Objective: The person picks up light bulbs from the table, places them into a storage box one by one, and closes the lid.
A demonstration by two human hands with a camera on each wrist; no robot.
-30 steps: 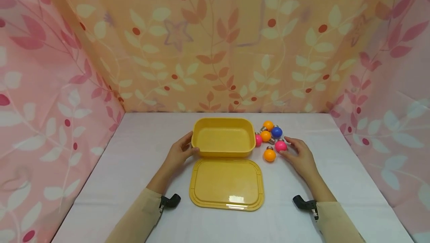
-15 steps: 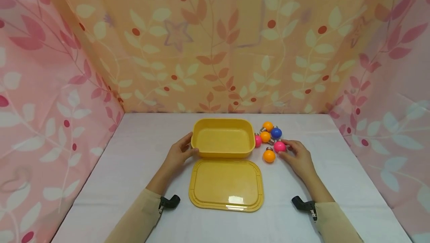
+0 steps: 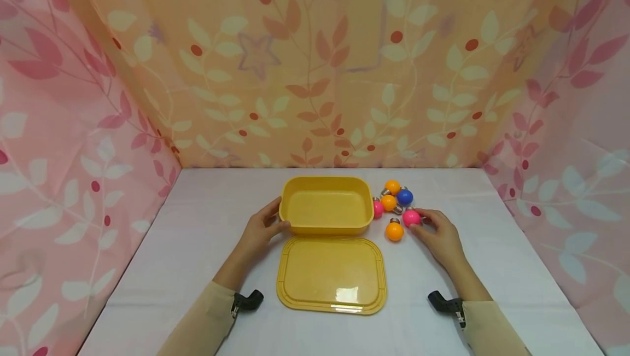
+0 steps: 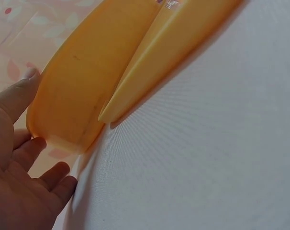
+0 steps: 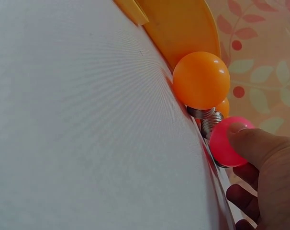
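Note:
A yellow plastic box, without its lid on, stands at the back of the table. My left hand holds its left end, the thumb at the front corner and the fingers farther back; the left wrist view shows the thumb against the box wall. To the right of the box, my right hand pinches a pink toy light bulb with a silvery screw base. In the right wrist view the thumb lies over the pink bulb, and the fingers behind it are partly hidden.
The yellow lid lies flat in front of the box. Between box and right hand are another pink bulb, a blue bulb and several orange bulbs. Patterned cloth walls the white table at the back and sides.
My right thumb and fingers have come in from beside the pink bulb and taken hold of it. My left hand stays at the box.

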